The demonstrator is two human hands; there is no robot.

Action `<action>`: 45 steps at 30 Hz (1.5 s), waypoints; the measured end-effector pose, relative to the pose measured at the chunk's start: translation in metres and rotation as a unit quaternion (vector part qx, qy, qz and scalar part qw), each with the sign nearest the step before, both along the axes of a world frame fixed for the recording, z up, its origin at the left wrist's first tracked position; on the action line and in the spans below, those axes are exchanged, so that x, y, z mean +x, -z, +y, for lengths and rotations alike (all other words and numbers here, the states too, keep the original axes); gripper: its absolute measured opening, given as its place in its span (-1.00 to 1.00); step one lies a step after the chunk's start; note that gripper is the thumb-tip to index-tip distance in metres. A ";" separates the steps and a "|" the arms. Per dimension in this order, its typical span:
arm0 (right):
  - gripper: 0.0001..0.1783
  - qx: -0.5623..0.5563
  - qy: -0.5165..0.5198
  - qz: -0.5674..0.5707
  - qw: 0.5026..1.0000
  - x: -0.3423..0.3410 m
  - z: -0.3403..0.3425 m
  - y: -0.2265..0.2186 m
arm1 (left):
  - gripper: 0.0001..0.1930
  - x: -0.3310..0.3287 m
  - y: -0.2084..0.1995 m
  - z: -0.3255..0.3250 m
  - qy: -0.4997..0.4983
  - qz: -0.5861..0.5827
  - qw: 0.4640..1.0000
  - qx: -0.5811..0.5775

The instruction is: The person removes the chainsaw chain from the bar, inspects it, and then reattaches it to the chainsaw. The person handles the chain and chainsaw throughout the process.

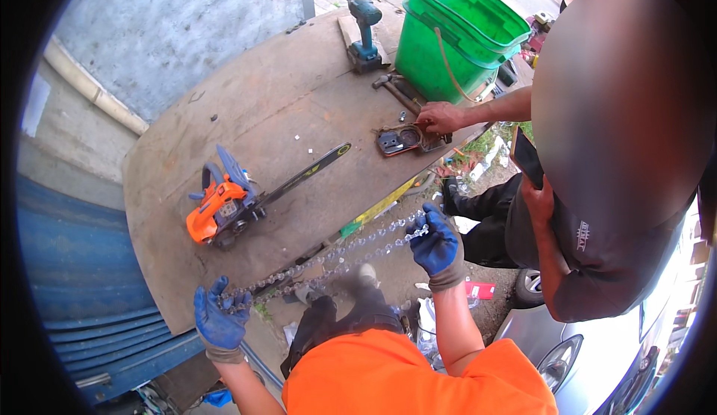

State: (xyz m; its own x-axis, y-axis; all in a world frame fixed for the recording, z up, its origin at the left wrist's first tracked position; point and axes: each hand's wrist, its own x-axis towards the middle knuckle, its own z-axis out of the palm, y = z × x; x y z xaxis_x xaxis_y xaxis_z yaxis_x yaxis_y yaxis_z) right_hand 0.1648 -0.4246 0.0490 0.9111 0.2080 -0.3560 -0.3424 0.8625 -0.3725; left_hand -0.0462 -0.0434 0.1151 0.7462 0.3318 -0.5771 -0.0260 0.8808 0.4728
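A saw chain (337, 256) is stretched as a long loop between my two blue-gloved hands, just off the front edge of the table. My left hand (222, 316) has its fingers curled around one end of the loop. The other end is gripped by my right hand (435, 246), higher and to the right. Beyond the chain, an orange and dark blue chainsaw (222, 207) rests on the table. Its bare guide bar (308, 171) points to the far right, with no chain on it.
A brown table (246, 109) bears a cordless drill (365, 32), a hammer (396, 92), a chainsaw cover (399, 140) and a green bucket (455, 45). At right, a co-worker (590, 258) reaches to the cover and holds a phone (526, 157). A silver car (590, 355) stands behind.
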 end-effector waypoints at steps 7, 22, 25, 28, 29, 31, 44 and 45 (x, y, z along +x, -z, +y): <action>-0.67 0.016 -0.011 -0.026 0.999 0.000 -0.003 0.006 | -0.49 -0.001 0.003 0.001 0.005 -0.003 1.000 -0.004; -0.67 0.015 -0.033 -0.031 0.999 0.005 -0.004 0.005 | -0.46 -0.003 0.001 0.005 0.011 -0.040 0.999 -0.011; -0.67 0.011 -0.037 -0.031 0.999 0.006 -0.004 0.002 | -0.47 0.001 -0.009 -0.005 -0.028 0.038 0.999 0.015; -0.66 0.015 -0.042 -0.026 0.999 0.008 -0.005 0.005 | -0.47 -0.001 -0.008 -0.004 -0.029 0.013 0.999 -0.007; -0.66 0.014 -0.047 -0.026 0.998 0.008 -0.006 0.005 | -0.47 -0.001 -0.009 -0.004 -0.026 0.011 1.000 -0.001; -0.65 0.010 -0.046 -0.023 0.999 0.009 -0.006 0.005 | -0.47 0.000 -0.010 -0.006 -0.021 0.007 1.000 0.010; -0.67 -0.006 -0.040 -0.026 0.999 0.014 -0.005 -0.001 | -0.46 0.007 -0.011 -0.005 0.006 -0.025 1.000 0.007; -0.68 -0.009 -0.039 -0.024 0.999 0.015 -0.004 -0.001 | -0.46 0.006 -0.009 -0.005 0.010 -0.033 0.999 0.007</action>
State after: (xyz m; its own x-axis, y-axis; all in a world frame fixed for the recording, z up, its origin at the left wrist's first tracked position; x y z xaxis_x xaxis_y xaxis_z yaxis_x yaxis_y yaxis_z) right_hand 0.1800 -0.4289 0.0505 0.9084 0.2723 -0.3172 -0.3894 0.8272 -0.4051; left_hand -0.0397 -0.0480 0.1243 0.7896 0.3237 -0.5213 -0.0401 0.8750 0.4824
